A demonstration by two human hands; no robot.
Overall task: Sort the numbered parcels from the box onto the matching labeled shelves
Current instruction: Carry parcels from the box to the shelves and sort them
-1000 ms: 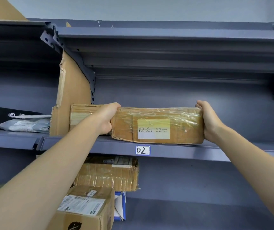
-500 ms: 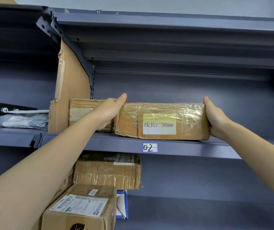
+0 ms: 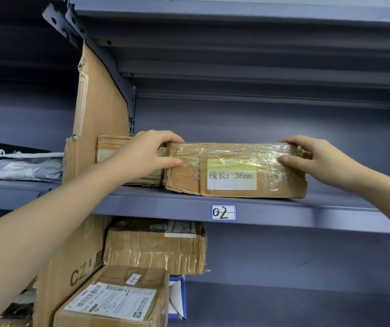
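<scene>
On shelf 02 (image 3: pixel 248 210) | left hand (image 3: pixel 142 156), right hand (image 3: pixel 316 159) outstretched | each grip pinching taped parcel (image 3: pixel 234 171) ends

1. Taped parcel (image 3: pixel 235 170) sits on shelf (image 3: pixel 283 210), above label "02" (image 3: pixel 223 212).
2. Left hand (image 3: pixel 145 155) grips its left end; right hand (image 3: pixel 316 158) grips its right end.
3. Second parcel (image 3: pixel 109 147) just beside, left.

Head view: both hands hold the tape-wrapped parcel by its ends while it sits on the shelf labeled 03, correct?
Not quite. The shelf label reads 02, not 03, as the head view shows. The rest stands: the left hand and right hand each hold an end of the tape-wrapped parcel, which sits on that shelf.
</scene>
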